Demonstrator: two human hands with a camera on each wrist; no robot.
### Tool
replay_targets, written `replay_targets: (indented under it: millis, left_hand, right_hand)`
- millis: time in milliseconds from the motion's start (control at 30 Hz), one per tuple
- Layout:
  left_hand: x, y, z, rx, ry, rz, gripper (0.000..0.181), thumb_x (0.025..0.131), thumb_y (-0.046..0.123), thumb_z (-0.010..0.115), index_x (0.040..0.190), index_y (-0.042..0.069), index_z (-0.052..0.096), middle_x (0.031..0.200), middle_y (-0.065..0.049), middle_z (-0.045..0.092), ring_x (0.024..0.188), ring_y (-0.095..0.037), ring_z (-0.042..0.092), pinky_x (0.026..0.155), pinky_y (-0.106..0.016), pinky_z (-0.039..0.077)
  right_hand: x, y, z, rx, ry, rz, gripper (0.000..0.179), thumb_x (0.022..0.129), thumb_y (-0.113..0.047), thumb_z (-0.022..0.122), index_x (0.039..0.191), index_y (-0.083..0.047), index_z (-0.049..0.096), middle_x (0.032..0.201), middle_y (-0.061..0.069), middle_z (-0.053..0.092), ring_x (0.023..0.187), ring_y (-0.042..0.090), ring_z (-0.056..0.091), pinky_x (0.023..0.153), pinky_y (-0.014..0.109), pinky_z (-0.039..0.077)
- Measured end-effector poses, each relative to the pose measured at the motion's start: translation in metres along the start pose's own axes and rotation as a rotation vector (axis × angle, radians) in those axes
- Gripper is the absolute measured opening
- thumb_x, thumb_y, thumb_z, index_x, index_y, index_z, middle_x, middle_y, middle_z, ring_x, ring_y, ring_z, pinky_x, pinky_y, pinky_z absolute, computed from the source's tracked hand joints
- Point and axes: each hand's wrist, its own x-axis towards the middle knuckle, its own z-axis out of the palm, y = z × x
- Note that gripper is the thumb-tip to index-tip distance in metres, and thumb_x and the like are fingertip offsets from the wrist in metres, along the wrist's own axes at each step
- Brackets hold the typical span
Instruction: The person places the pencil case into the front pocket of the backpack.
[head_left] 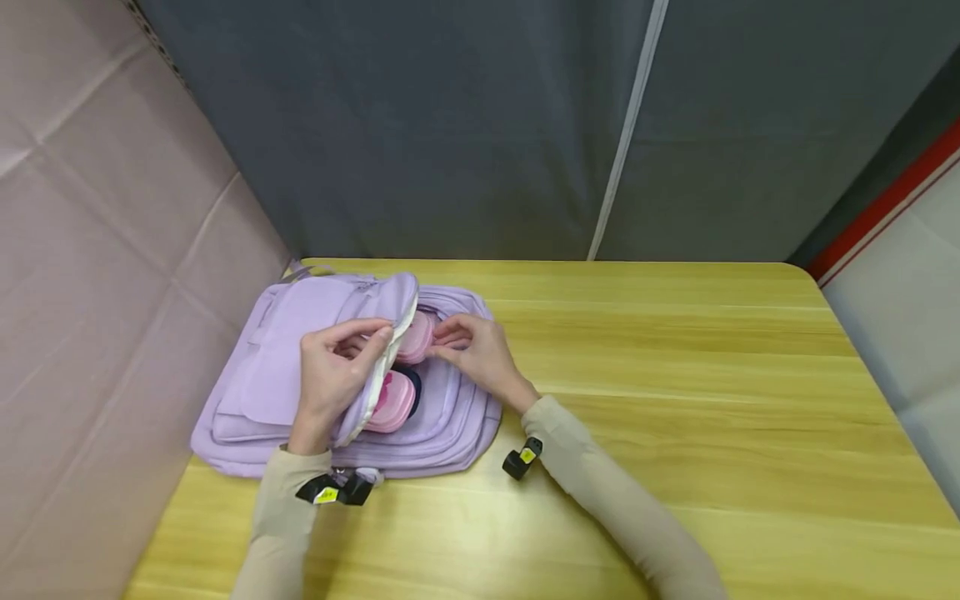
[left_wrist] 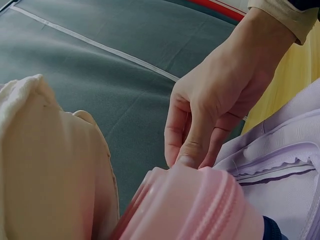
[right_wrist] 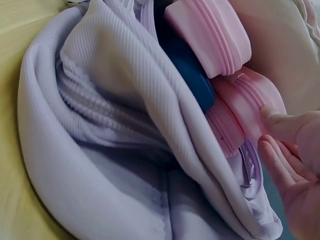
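A lilac backpack lies on the table with its front compartment unzipped. My left hand pinches the edge of the lifted flap, whose pale lining shows. Under the flap sit two pink zippered pouches, the far pouch and the near pouch. My right hand reaches in from the right and pinches the end of the far one between thumb and fingers. In the right wrist view a dark blue item lies against the pouches, partly hidden by the bag's edge.
The wooden table stretches off to the right of the backpack. A grey curtain hangs behind it, and a pale cloth-covered wall stands close on the left. At the far right is a white panel with a red edge.
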Motion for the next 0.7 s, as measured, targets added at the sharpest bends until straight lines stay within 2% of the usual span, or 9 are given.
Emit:
replay_targets:
  millis: [267,500,567,700]
  left_hand:
    - [0.0,0.0,-0.001,0.001,0.004,0.002,0.01,0.085,-0.003,0.075,0.093,-0.008,0.077,0.068,0.015,0.071,0.052,0.0,0.061,0.049,-0.013,0.048]
    - [-0.002,-0.002,0.002,-0.007,0.007,0.01,0.009,0.086,-0.004,0.074,0.094,-0.007,0.078,0.073,0.015,0.073,0.056,0.0,0.064,0.054,-0.012,0.051]
    - [-0.002,-0.002,0.003,0.005,-0.008,0.022,0.009,0.087,-0.004,0.073,0.094,-0.005,0.078,0.075,0.011,0.075,0.06,-0.001,0.066,0.057,-0.013,0.053]
    - [-0.004,0.002,0.004,0.069,-0.027,0.07,0.009,0.09,-0.003,0.07,0.093,-0.001,0.079,0.079,-0.007,0.077,0.066,-0.002,0.069,0.061,-0.014,0.054]
  right_hand:
    - [0.005,0.0,0.004,-0.042,0.015,0.03,0.027,0.077,-0.004,0.087,0.098,0.006,0.072,0.092,0.02,0.076,0.082,0.028,0.077,0.072,0.023,0.061]
    - [-0.003,0.001,-0.005,-0.102,0.01,0.078,0.03,0.08,-0.011,0.086,0.1,0.005,0.072,0.094,0.017,0.076,0.083,0.026,0.076,0.072,0.021,0.061]
    - [-0.006,0.0,-0.011,-0.113,0.007,0.089,0.03,0.081,-0.012,0.086,0.102,0.006,0.071,0.096,0.017,0.076,0.084,0.026,0.076,0.073,0.021,0.061]
    - [-0.011,-0.005,-0.026,-0.135,-0.012,0.091,0.03,0.085,-0.009,0.082,0.106,0.008,0.069,0.099,0.019,0.075,0.087,0.028,0.076,0.077,0.025,0.061]
